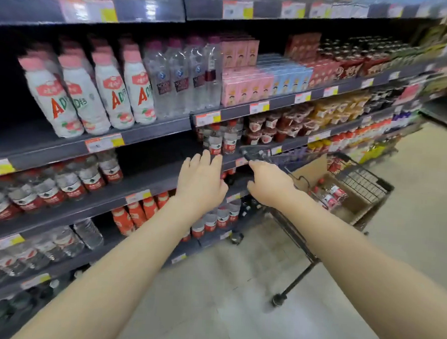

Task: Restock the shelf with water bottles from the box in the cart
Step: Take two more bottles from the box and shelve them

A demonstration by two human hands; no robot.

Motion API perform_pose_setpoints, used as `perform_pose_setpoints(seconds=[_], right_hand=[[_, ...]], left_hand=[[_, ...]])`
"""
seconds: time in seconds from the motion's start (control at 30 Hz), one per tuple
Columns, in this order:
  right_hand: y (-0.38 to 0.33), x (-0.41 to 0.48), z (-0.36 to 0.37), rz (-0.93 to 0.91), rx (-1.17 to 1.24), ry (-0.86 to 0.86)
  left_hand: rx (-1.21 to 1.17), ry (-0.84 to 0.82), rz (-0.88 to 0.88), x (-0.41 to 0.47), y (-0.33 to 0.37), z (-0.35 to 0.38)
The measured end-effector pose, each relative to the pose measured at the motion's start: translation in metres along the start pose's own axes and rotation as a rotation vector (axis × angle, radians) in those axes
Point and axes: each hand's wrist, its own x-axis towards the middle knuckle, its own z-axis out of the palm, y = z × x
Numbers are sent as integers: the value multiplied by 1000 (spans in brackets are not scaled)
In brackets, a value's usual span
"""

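Both my arms stretch forward toward the shelf and cart. My left hand [201, 181] is empty with fingers apart, just below two red-labelled water bottles [222, 139] standing at the shelf's front edge. My right hand [268, 184] is also empty and open, hovering by the black cart's handle [254, 153]. The cart [360, 183] stands to the right, holding a cardboard box [311, 169] with wrapped red-labelled water bottles [329, 195] inside. A wide gap on the shelf [155, 160] lies left of the two bottles.
More red-labelled water bottles [67, 180] fill the same shelf further left. White milk-drink bottles [96, 93] and clear bottles stand one shelf up. Jars and cartons [280, 125] line the shelves to the right. The pale floor [234, 314] stretches below.
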Motion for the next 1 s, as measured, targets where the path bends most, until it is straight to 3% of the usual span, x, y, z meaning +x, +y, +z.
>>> perform_pose_setpoints(seconds=[0.2,0.53,0.83,1.0], right_hand=[[127,-62,-40,63,27,-5],[350,-125,-70,89,107,-52],[437,-81,-56,48,96,-94],[483,-12,-34,-21,-89,-141]], left_hand=[[-75,8,116,7,135,-29],[-154,-154,136,45,365,-2],[-63,-183,129,123,443,26],[-86,-234,77,193,460,80]])
